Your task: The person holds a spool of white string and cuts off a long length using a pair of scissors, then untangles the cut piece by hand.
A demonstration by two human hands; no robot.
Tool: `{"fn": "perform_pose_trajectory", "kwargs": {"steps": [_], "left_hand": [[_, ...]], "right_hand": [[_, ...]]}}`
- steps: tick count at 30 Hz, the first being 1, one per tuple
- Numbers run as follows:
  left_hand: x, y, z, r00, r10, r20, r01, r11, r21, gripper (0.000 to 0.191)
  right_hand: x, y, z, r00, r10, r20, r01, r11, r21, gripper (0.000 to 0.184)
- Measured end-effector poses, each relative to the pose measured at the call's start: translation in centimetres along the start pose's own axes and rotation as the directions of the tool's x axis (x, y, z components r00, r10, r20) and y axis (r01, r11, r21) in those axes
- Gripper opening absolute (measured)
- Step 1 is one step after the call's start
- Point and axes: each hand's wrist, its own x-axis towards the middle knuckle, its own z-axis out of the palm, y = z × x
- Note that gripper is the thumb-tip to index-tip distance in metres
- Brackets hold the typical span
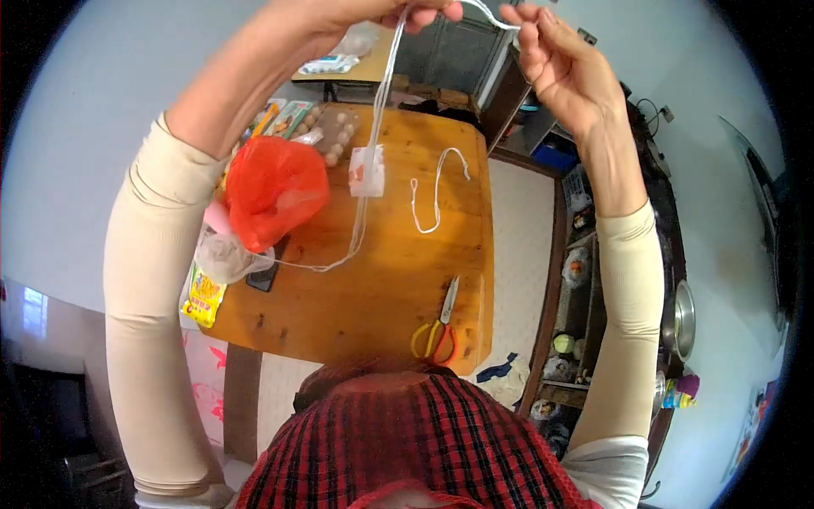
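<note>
Both hands are raised at the top edge of the head view, holding white string (380, 105) between them. My left hand (413, 14), partly cut off by the edge, grips the doubled string. My right hand (566, 70) pinches a stretch of it between thumb and fingers. From my left hand the strands hang past a small white packet (367, 172) and trail over the wooden table (388, 286) toward the left. A separate short white cord (437, 191) lies curved on the tabletop. Scissors (439, 324) with yellow and orange handles rest near the table's front edge.
On the table's left side are a red plastic bag (276, 191), a clear plastic bag (229, 257), a yellow packet (205, 298), a dark phone-like object (262, 280) and a tray of eggs (340, 133). Shelves (575, 305) with bagged goods stand along the right wall.
</note>
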Motion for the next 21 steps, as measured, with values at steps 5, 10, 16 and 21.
{"fn": "perform_pose_trajectory", "kwargs": {"steps": [5,10,16,21], "left_hand": [[0.7,0.1,-0.4,0.992,0.109,0.067,-0.113,0.992,0.06,0.015],[0.3,1.3,0.8,0.998,-0.01,0.068,-0.001,0.988,0.154,0.016],[-0.1,0.1,0.7,0.985,-0.064,0.158,0.053,0.996,0.069,0.014],[1.8,-2.6,1.7,0.94,0.097,0.326,-0.126,0.99,0.069,0.017]], "right_hand": [[-0.8,3.6,-5.5,0.954,0.064,0.292,-0.075,0.997,0.026,0.024],[-2.3,5.8,-7.4,0.932,0.126,0.34,-0.152,0.987,0.05,0.026],[-4.1,7.1,-9.4,0.938,0.245,0.247,-0.266,0.962,0.055,0.025],[-5.5,6.0,-13.3,0.933,0.354,0.06,-0.351,0.935,-0.049,0.015]]}}
